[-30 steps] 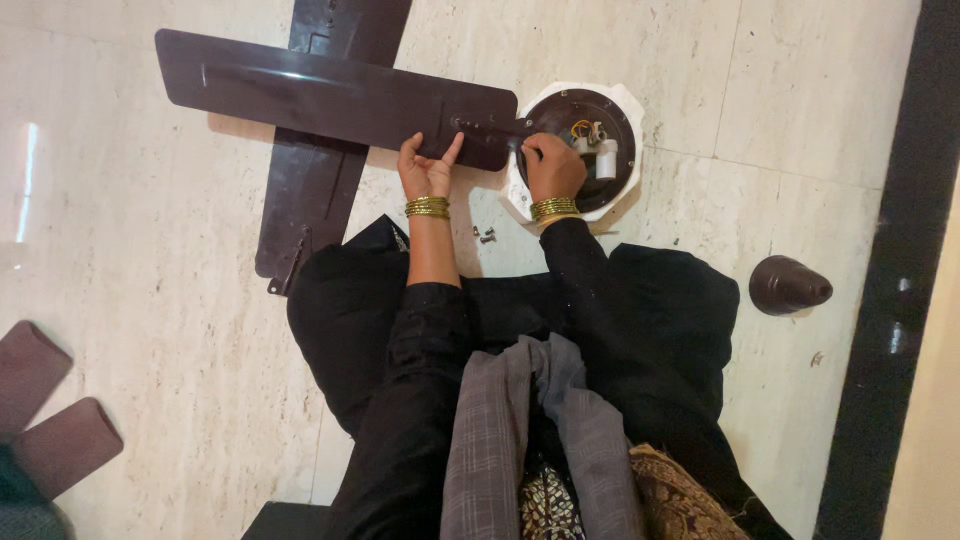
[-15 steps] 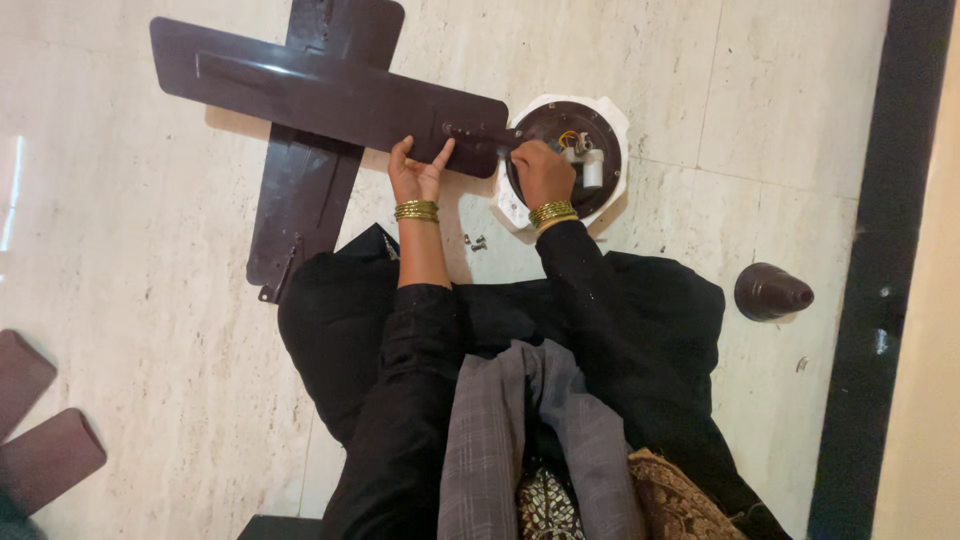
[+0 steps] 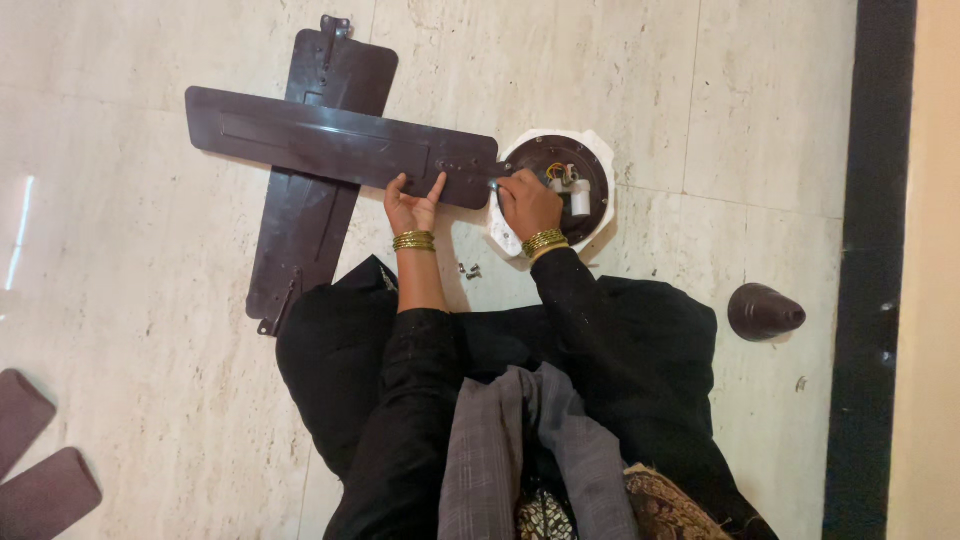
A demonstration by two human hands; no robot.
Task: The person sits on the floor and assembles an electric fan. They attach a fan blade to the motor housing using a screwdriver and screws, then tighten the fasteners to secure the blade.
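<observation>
black sleeves led to our hands. loose screws (image 3: pixel 468 270) lay unused on the floor (image 3: pixel 150 330). our left hand (image 3: pixel 415 207) pressed open on the fan blade (image 3: pixel 340 147); our right hand (image 3: pixel 528 200) closed at its joint with the motor (image 3: pixel 560 170). one spare blade (image 3: pixel 305 215) lay beneath, unattached.
</observation>
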